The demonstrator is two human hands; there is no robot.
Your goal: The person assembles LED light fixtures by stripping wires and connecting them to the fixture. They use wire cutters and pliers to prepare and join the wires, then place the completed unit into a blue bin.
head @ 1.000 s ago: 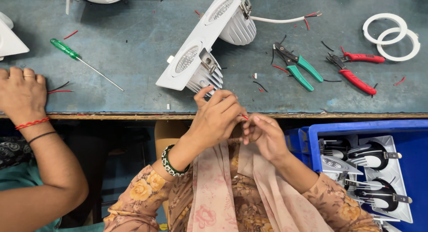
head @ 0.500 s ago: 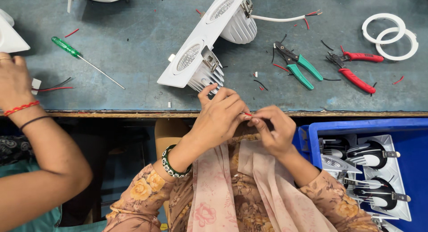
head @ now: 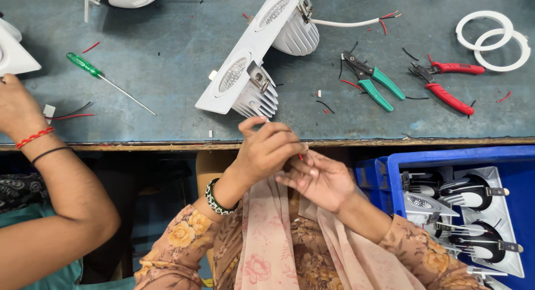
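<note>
Hands meet just below the table edge: left hand (head: pixel 267 150) and right hand (head: pixel 317 178), fingertips pinched together on a thin red wire end (head: pixel 301 156), mostly hidden. White twin-lamp downlight fixture with finned heat sinks (head: pixel 253 61) lies on the grey-blue worktable (head: pixel 167 39) just above. Green-handled pliers (head: pixel 373 81) and red-handled cutters (head: pixel 446 84) lie to the right. A co-worker's hand (head: pixel 19 109) rests far left.

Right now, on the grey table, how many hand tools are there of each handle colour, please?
Green-handled tools: 2, the screwdriver and the pliers
Red-handled tools: 1, the cutters
Total: 3
</note>
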